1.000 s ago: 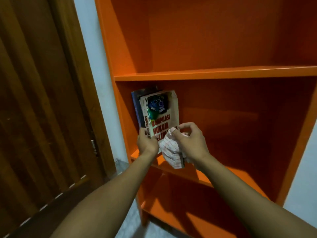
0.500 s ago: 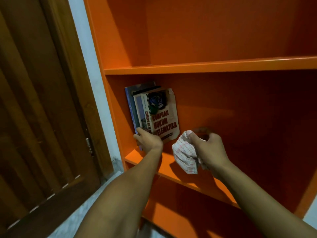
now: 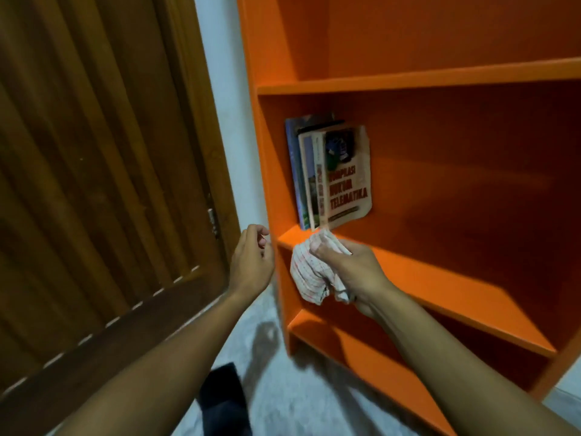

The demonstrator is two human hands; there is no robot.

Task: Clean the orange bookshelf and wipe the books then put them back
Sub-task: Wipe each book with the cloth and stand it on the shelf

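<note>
Dim indoor light, warm cast. Deep shadow inside orange bookshelf [image 3: 440, 80] compartments. Slight motion blur throughout. Wide-angle bending at edges. Arm shadow on floor [image 3: 283, 388].

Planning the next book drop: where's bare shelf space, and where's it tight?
Free: the middle shelf board right of the books, out to the right side panel; the upper shelf shows bare. Tight: the left corner, where the books lean on the side panel and the right hand holds the cloth.

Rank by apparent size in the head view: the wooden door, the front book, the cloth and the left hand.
1. wooden door, by far the largest.
2. front book.
3 and 4. cloth and left hand look about alike; both are nearer the camera than the book, so true sizes stay unsure.
</note>
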